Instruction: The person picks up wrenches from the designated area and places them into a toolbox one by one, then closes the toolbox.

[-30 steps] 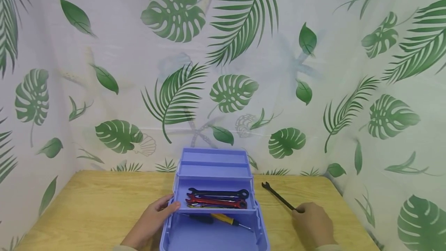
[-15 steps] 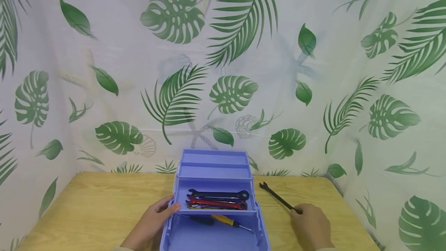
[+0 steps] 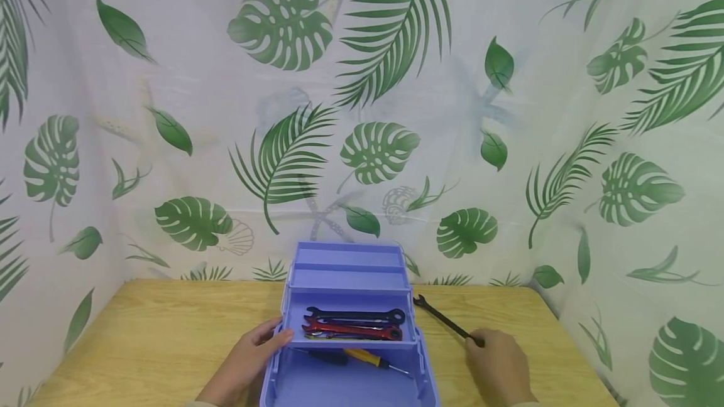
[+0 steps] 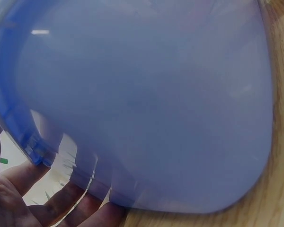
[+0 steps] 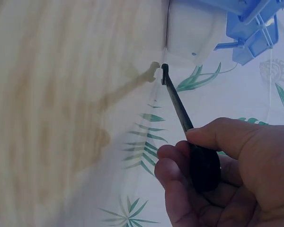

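My right hand (image 3: 498, 363) pinches a black wrench (image 3: 447, 320) near its lower end, to the right of the blue toolbox (image 3: 345, 388). The wrench's open-ended head points up and left, overlapping the toolbox's right edge in the head view. In the right wrist view, the thumb presses the wrench (image 5: 179, 106) against curled fingers (image 5: 168, 169). My left hand (image 3: 246, 357) grips the toolbox's left side, its thumb on the edge of the raised tray. Its fingers (image 4: 61, 203) lie along the outer wall in the left wrist view.
On the toolbox's front tray lie a black wrench (image 3: 356, 315) and a red wrench (image 3: 353, 329) among several tools. A yellow-handled screwdriver (image 3: 364, 357) and a dark-handled tool (image 3: 328, 357) are in the bottom. A leaf-patterned curtain (image 3: 373, 206) hangs behind the wooden table (image 3: 170, 331).
My right hand has shifted a little to the left with the wrench, bringing its head up to the toolbox's edge in the head view. The left hand and toolbox have stayed put.
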Tool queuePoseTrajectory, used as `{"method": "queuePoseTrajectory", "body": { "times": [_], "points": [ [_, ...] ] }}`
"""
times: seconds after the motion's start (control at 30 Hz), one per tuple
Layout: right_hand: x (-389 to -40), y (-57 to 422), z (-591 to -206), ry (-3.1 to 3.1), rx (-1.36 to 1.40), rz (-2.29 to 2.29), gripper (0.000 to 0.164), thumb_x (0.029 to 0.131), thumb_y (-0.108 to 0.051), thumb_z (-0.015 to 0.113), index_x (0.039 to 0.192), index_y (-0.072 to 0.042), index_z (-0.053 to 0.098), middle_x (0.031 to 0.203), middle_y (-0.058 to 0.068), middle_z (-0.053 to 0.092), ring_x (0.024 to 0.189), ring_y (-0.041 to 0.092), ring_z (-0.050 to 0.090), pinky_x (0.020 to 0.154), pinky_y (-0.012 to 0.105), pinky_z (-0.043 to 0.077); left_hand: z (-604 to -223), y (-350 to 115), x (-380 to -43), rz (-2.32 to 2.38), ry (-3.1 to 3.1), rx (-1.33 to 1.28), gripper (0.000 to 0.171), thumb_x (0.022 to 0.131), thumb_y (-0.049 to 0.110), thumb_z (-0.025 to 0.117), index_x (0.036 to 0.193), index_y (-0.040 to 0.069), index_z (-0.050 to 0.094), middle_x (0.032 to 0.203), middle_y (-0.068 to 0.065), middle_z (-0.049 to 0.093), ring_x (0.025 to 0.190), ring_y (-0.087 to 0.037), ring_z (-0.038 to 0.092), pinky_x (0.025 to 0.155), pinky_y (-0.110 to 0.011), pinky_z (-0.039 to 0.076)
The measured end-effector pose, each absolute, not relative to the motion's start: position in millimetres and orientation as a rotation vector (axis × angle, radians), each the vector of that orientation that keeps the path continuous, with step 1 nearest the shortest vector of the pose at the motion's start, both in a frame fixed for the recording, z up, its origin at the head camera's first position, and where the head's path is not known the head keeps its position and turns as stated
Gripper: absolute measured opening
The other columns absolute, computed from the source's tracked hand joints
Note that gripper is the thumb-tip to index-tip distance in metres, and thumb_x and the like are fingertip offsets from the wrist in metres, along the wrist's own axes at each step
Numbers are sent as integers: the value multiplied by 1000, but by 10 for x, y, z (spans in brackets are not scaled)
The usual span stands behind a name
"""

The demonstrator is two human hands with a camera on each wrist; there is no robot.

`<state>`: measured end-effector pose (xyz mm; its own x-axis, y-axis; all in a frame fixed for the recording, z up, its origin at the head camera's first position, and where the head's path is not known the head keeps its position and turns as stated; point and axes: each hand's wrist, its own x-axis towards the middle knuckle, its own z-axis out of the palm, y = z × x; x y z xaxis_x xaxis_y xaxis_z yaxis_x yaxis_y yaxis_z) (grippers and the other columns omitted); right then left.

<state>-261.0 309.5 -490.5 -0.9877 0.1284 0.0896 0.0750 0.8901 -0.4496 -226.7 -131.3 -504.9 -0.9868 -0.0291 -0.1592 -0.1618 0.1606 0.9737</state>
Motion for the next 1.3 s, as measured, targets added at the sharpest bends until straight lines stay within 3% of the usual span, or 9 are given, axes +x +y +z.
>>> {"method": "queuePoseTrajectory", "body": {
  "times": [0.23,0.33,0.43,0.53,0.83,1.03,1.3],
  "points": [
    [-2616,3057,-4880,-2900,-127,700,23,96,-20,68,108,-3,79,104,16,77,100,43,72,81,59,58,-5042,-1319,-2275,1946,2319,-185,72,97,47,70,148,-1,53,142,-27,58,119,-33,63,95,-52,58],
    [-2603,3055,-4845,-2847,-99,708,24,96,-19,69,109,0,78,101,16,77,81,33,72,65,46,58,-5042,-1316,-2273,1934,2329,-194,71,97,46,70,148,0,53,141,-26,59,118,-32,63,95,-51,58],
    [-2594,3038,-4801,-2761,-60,725,25,97,-17,69,110,3,77,93,15,77,62,19,61,49,32,47,-5039,-1315,-2270,1926,2347,-198,70,98,45,70,147,-1,54,140,-26,60,118,-32,63,95,-51,58],
    [-2584,2994,-4758,-2645,-14,729,25,96,-16,70,109,4,77,87,14,76,55,14,54,45,26,40,-5030,-1315,-2263,1930,2346,-197,69,97,45,70,147,-1,54,139,-26,61,118,-33,63,96,-52,58],
    [-2547,2820,-4632,-2288,153,693,14,87,-5,81,101,-3,81,88,8,78,64,19,70,51,22,51,-5028,-1329,-2268,1938,2332,-192,72,97,46,70,148,-1,53,142,-26,59,122,-34,62,100,-53,56],
    [-2508,2736,-4593,-2189,400,626,20,81,-2,85,100,-8,81,95,3,79,74,17,74,64,14,56,-5033,-1330,-2271,1945,2331,-178,71,97,45,70,147,-1,53,142,-26,59,123,-35,62,99,-52,56],
    [-2520,2729,-4662,-2142,682,603,24,78,-4,86,99,-12,80,96,-2,77,83,15,74,73,15,57,-5044,-1321,-2271,1925,2353,-189,71,98,46,69,148,-1,53,143,-27,58,124,-36,62,98,-52,57]
  ]
}}
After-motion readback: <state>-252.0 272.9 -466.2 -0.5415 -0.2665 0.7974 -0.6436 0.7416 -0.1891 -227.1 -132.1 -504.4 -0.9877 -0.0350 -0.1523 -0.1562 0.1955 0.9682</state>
